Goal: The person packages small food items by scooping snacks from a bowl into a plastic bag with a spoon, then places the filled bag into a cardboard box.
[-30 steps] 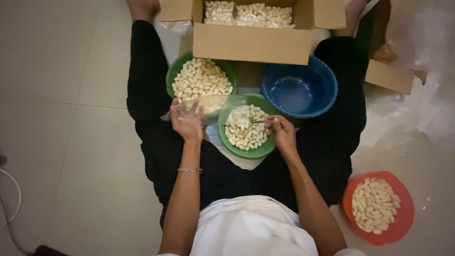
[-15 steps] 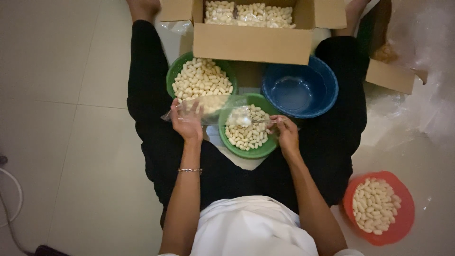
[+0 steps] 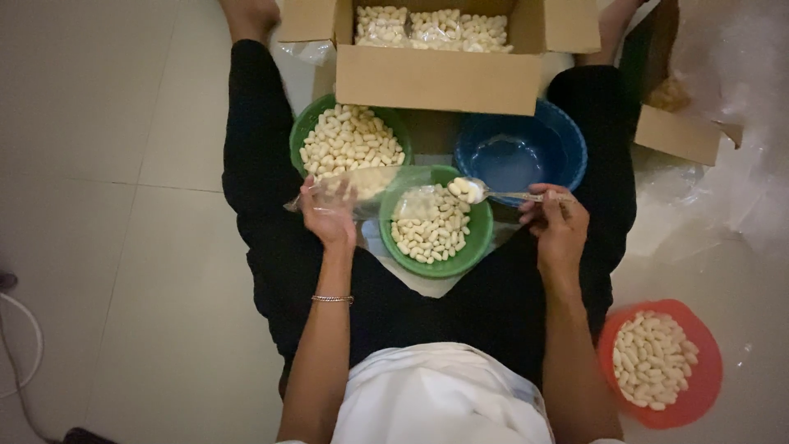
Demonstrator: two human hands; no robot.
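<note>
My left hand (image 3: 329, 212) grips a clear plastic bag (image 3: 374, 182) partly filled with pale oblong pieces, held sideways with its mouth over a green bowl (image 3: 477, 243). That bowl holds several of the same white pieces. My right hand (image 3: 555, 224) holds a metal spoon (image 3: 501, 195) by its handle; the spoon's bowl carries a few pieces and hovers at the green bowl's far right rim, next to the blue bowl.
A second green bowl (image 3: 301, 128) full of pieces sits behind the bag. An empty blue bowl (image 3: 519, 153) is to the right, an open cardboard box (image 3: 436, 74) of filled bags beyond. A red bowl (image 3: 700, 393) of pieces stands on the tiled floor at lower right.
My right hand has drawn back to the right, lifting the spoon with a few pieces out of the green bowl to its right rim. The left hand and bag stayed put.
</note>
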